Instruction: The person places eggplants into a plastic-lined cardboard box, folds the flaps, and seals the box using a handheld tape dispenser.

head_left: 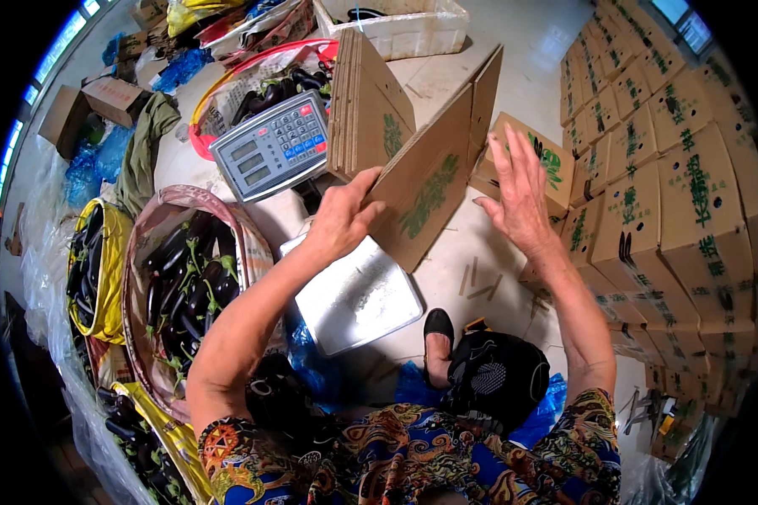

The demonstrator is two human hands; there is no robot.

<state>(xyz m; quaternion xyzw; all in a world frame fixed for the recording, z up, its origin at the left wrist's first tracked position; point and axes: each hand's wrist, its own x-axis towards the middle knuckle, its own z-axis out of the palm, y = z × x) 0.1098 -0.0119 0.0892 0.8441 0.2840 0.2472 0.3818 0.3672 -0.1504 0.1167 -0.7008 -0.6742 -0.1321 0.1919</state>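
My left hand [343, 215] grips the near left edge of a flattened cardboard box [428, 189], with the thumb on its printed face. The box stands tilted on edge, marked in green, and one panel bends away at its far right side. My right hand [518, 185] is raised beside that far edge, fingers stretched and apart, holding nothing. Several more flattened boxes [364, 109] stand stacked just behind the left hand. Below the held box is the silver platform [358, 295] of a scale, whose keypad and display unit [274, 145] sits to the left.
A round basket [135, 278] of eggplants [192, 282] stands at the left, near yellow bags [114, 286] of more eggplants. Filled-out cartons [636, 244] are stacked high at the right. One carton [556, 172] sits behind my right hand. A white foam crate [413, 32] lies at the back.
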